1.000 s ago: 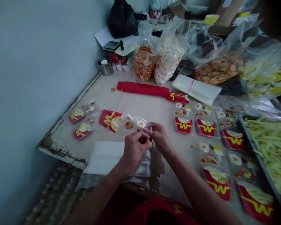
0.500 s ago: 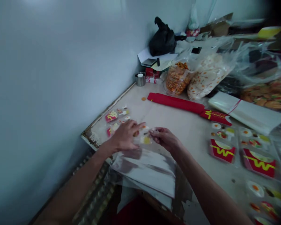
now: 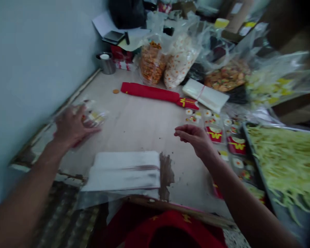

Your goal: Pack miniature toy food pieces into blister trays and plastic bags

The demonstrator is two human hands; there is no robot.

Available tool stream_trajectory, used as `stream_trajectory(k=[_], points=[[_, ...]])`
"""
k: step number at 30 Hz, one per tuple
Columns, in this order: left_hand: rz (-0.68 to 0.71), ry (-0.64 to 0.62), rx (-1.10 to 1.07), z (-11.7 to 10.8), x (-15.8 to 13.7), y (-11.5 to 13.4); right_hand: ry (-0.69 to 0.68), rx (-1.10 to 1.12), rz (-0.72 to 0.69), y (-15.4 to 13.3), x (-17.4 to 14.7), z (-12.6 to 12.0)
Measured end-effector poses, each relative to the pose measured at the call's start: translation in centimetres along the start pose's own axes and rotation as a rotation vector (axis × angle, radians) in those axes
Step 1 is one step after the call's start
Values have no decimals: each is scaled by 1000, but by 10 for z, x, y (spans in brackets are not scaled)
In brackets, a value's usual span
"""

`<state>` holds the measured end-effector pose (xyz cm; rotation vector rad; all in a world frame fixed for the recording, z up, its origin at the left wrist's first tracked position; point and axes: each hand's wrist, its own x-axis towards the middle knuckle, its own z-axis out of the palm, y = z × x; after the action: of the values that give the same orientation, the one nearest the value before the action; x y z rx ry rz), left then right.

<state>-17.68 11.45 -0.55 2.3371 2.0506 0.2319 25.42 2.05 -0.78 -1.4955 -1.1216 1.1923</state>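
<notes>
My left hand (image 3: 71,127) is at the left of the table, fingers spread and thumb stretched out, over clear plastic packets (image 3: 94,117) of small food-shaped pieces. Blur hides where its fingertips touch them. My right hand (image 3: 196,137) hovers over the right middle, fingertips drawn together with nothing visible in them. Just beyond it lie rows of similar packets with red, yellow-marked fries boxes (image 3: 214,134). In front of me, flat white plastic bags (image 3: 129,168) lie stacked at the table edge.
A long red stack of nested fries boxes (image 3: 150,92) lies across the back. Behind it stand clear bags of orange pieces (image 3: 152,65) and egg-like pieces (image 3: 181,58). A banded bundle of clear bags (image 3: 206,94) lies nearby. At right is a tray of pale yellow strips (image 3: 286,158).
My left hand has moved left with the packet to the other packets there. My right hand has let go of it and moved right. The view has turned right.
</notes>
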Motion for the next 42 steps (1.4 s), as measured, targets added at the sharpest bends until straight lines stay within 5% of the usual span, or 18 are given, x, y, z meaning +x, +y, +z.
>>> stream_trajectory(k=[2,4,8,11,17,22,28,35,39,42], points=[[49,171,40,-1,-7,25,136,-185,-101,5,-16,-39],[186,204,3,7,-21,62,219,-530,-197,12,-25,-71],[458,-186,-179,38,-57,140,76,-1211,-351,30,-25,-94],[364,-404,-289,52,-63,168,-105,-1429,-452,39,-15,-78],[-4,-371,-385,54,-27,143,-437,-1141,-539,30,12,-43],[-177,-609,-557,52,-2,115,-602,-1222,-748,21,47,-58],[-190,-939,-625,17,13,99,-739,-1332,-775,27,92,-68],[-539,-614,-927,15,-3,105,-536,-1158,-749,-4,77,-34],[-473,-497,-978,12,-11,123,-379,-1117,-781,-20,60,-21],[-409,-558,-983,7,-13,132,-326,-1099,-812,-20,55,-22]])
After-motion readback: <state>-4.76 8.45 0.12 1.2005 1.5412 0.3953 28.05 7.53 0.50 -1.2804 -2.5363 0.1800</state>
